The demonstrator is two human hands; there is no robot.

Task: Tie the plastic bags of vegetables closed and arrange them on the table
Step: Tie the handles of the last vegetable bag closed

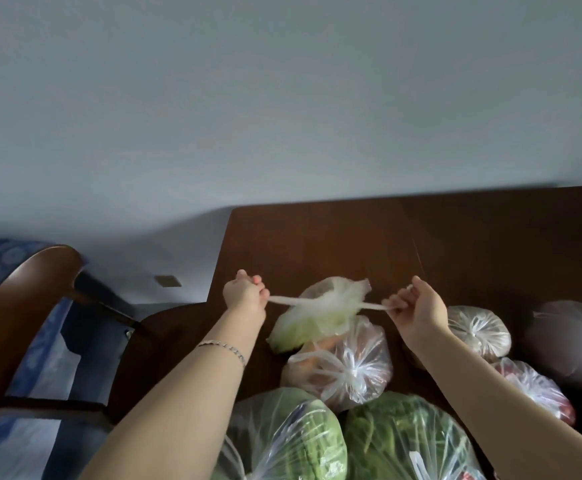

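Two hands up over the dark wooden table [351, 237], each pinched shut on one twisted handle of the pale-green cabbage bag [317, 317]. Left hand [244, 292] pulls left, right hand [417, 306] pulls right; handles taut, bag at mid-table between them, probably lifted off the surface. Just near of it: a tied clear bag [345, 368]. Right: a tied white bag [476, 330], red-produce bag [539, 389], purple bag [573, 341]. Nearest: two leafy-greens bags [403, 441]. No readable labels. Chair [22, 306] at left.
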